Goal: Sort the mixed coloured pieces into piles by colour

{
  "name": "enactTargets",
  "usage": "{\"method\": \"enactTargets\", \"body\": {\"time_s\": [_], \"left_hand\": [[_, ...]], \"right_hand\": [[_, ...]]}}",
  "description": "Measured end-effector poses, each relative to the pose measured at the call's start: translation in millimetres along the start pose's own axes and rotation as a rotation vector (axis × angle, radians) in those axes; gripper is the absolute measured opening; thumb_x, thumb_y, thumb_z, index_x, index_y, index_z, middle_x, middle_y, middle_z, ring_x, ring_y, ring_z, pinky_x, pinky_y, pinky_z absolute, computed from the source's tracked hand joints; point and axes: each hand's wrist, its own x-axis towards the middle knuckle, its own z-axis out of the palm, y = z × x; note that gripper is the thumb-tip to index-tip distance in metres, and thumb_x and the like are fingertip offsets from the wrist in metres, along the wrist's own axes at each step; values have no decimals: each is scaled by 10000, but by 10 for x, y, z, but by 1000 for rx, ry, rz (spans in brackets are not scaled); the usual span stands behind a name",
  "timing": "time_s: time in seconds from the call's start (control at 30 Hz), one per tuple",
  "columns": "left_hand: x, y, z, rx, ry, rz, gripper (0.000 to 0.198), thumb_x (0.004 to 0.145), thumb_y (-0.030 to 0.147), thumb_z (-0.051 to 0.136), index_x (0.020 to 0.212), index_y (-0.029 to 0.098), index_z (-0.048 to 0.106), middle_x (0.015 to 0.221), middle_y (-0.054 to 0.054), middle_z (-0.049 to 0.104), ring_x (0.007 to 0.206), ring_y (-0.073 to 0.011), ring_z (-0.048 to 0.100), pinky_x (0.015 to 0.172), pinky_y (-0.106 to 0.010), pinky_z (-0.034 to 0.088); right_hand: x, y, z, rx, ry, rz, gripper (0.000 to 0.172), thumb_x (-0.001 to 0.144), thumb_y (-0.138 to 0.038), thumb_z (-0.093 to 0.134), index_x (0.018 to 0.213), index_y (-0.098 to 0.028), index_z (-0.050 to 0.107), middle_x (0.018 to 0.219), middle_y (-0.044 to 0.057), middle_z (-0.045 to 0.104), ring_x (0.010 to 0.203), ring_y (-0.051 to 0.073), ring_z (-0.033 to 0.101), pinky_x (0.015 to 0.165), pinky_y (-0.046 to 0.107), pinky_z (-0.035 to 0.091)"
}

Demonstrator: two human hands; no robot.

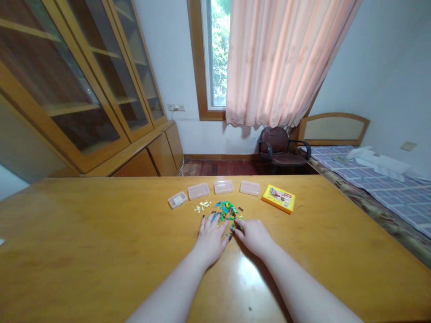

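A pile of small building bricks [227,207] in blue, green, brown and yellow lies loose on the wooden table [111,242]. My left hand [209,239] rests at the pile's near left edge, fingers spread, fingertips among the bricks. On the near right side, my right hand [255,235] reaches in with its index finger stretched toward the bricks and the thumb apart from it. No brick shows in either grip, though the undersides of both hands are hidden. A separate group of cream bricks [202,206] is scattered just left of the pile.
Behind the bricks stand a small clear box [178,200] with something white inside and more clear boxes [198,191], [223,187], [249,188]. A yellow box [279,198] lies to the right. Past the table are a chair [281,146], a bed [380,175] and a glass-door cabinet [101,76].
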Motion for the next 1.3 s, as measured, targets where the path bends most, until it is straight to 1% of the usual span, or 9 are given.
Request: {"method": "enactTargets", "body": {"time_s": [0.13,0.23,0.47,0.6,0.8,1.0,1.07,1.2,1.3], "left_hand": [[-23,-1,-70,-32,3,63,454,844,459,466,1279,331,483,1447,-53,340,1345,-283,222,1100,-531,116],[-46,0,-86,-33,10,130,402,854,471,442,1221,337,540,1446,-35,345,1348,-276,215,1105,-529,104],[-33,-32,-66,-8,-34,64,515,842,486,459,1335,344,409,1464,-67,310,1358,-295,199,1097,-542,93],[-23,-11,-80,-27,-62,125,500,839,526,443,1318,389,416,1490,-32,256,1366,-288,176,1097,-545,80],[22,-31,-13,-5,-36,18,523,857,495,417,1355,339,380,1477,-73,282,1360,-296,194,1094,-540,87],[-22,-56,-52,-11,-20,61,491,854,460,443,1331,347,413,1465,-69,307,1359,-283,202,1100,-522,107],[-46,-44,-63,-12,-14,91,452,857,461,440,1298,363,452,1452,-58,332,1350,-283,224,1100,-520,114],[-68,-24,-62,-10,2,113,408,862,478,426,1238,356,525,1424,-52,379,1335,-288,253,1098,-527,120],[-61,-18,-76,-10,7,88,403,861,454,439,1224,319,549,1401,-66,413,1322,-290,274,1095,-524,141]], "right_hand": [[9,0,-4,1,5,7,448,897,-448,386,1282,-242,483,1026,101,688,928,232,639,806,312,412],[3,-5,-20,-11,-8,-9,424,889,-450,400,1247,-254,516,997,91,697,908,233,644,791,309,413],[-45,-29,-96,-42,-31,-19,326,902,-368,373,1081,-246,616,924,81,708,863,223,650,762,299,410],[-43,-30,-110,-47,-44,0,324,899,-314,367,1101,-249,613,942,86,706,872,218,651,770,298,409],[-41,-27,-78,-47,-40,-6,337,898,-315,361,1109,-248,614,945,86,707,865,219,650,774,300,409],[-48,-43,-39,2,-31,-122,331,895,-289,362,1094,-252,624,931,65,711,849,202,653,777,282,407],[-33,-10,-54,14,-2,-82,354,894,-267,349,1147,-252,596,950,67,710,858,202,655,779,282,410],[8,102,-83,6,66,106,391,894,-274,340,1224,-238,546,1021,87,696,905,215,651,783,291,419],[25,147,-69,5,47,123,390,898,-281,334,1226,-260,545,1053,78,688,933,212,646,799,290,419]]}}
